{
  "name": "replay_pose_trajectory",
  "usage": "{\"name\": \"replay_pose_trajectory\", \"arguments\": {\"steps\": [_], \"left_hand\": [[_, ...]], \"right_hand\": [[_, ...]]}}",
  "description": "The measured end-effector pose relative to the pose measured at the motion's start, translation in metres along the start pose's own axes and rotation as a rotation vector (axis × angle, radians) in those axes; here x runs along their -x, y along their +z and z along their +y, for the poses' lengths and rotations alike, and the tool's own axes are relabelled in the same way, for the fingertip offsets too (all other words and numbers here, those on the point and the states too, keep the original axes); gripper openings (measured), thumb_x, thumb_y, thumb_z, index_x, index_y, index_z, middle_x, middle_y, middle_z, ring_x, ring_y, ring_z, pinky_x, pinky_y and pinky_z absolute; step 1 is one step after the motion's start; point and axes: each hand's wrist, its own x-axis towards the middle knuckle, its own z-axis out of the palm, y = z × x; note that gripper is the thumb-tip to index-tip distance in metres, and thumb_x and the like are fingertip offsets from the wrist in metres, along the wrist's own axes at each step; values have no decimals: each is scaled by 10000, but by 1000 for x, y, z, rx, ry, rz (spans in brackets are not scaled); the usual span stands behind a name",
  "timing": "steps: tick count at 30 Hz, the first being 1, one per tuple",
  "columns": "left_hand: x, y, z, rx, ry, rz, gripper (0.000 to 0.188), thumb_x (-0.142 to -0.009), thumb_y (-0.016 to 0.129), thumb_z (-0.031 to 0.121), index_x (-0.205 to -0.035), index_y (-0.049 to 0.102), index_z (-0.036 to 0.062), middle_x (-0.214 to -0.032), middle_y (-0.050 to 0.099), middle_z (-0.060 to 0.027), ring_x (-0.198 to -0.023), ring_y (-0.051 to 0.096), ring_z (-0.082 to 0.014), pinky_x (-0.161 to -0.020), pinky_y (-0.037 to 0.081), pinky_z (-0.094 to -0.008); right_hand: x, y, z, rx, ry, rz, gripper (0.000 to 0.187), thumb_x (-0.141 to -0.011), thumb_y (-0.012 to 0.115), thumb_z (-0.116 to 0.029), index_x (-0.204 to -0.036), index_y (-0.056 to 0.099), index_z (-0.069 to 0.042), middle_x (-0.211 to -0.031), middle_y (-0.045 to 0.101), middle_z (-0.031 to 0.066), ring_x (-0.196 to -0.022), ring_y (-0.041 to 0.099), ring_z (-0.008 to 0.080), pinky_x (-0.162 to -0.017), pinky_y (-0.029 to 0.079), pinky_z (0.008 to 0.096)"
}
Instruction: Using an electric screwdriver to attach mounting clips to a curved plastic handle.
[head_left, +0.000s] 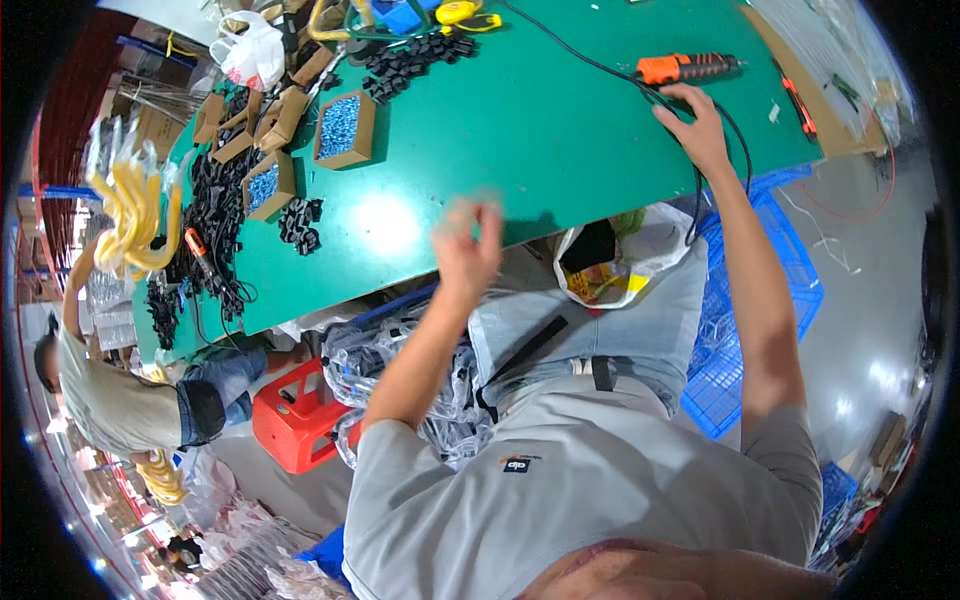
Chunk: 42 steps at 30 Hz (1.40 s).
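An orange and black electric screwdriver (688, 68) lies on the green tabletop (450, 120) at the far right. Just below it is my right hand (697, 125), thumb and fingers apart, with the fingertips beside the tool and its black cable (580, 48). Whether they touch the cable I cannot tell. My left hand (468, 250) is raised over the near table edge, its fingers smeared by motion; anything in them is too blurred to make out. Farther left stand cardboard boxes of small blue pieces (340, 127), probably screws, near a cluster of black plastic parts (300, 225).
A white bag (655, 240) with coloured contents sits at my lap. Beside me are a blue crate (725, 375) and a red stool (290, 415). At left another person (120, 385) holds yellow tubes (135, 215). A red and black tool (795, 100) lies near the right edge.
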Motion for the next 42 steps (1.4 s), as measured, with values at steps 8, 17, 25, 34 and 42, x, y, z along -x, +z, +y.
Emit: {"name": "replay_pose_trajectory", "arguments": {"steps": [8,17,25,34,42], "left_hand": [[-149,14,-127,-438,5,200,716,-977,662,339,-1464,375,-100,-1519,378,-326,-1420,351,-469,-1170,319,-501],[-214,13,-174,-399,-75,455,715,-974,659,360,-1417,411,-143,-1544,364,-313,-1418,356,-494,-1184,309,-522],[-276,5,-205,-593,-319,120,649,-939,542,643,-1413,615,206,-1561,409,-249,-1458,371,-399,-1198,246,-567],[-235,16,-169,-451,-41,103,456,-882,697,515,-1088,776,116,-1206,680,-181,-1120,640,-379,-972,507,-463],[-239,37,-137,-539,68,147,604,-855,706,621,-1275,671,189,-1378,553,-190,-1326,477,-405,-1107,367,-541]], "right_hand": [[-7,7,-7,17,0,-38,354,-836,809,-287,-1117,720,-92,-1198,681,99,-1171,597,298,-1039,455,408],[-5,4,-17,20,45,-7,314,-834,806,-233,-1091,722,-74,-1184,668,114,-1163,600,278,-1019,473,395],[-7,6,-15,60,24,-20,317,-824,802,-240,-1086,725,-78,-1185,682,119,-1198,594,302,-1043,460,427],[-4,5,-12,42,32,-10,316,-822,814,-245,-1078,732,-79,-1185,687,120,-1213,587,311,-1040,464,430],[-8,5,-13,67,-38,20,299,-824,810,-253,-1052,730,-78,-1112,699,109,-1115,624,305,-994,485,418]]}}
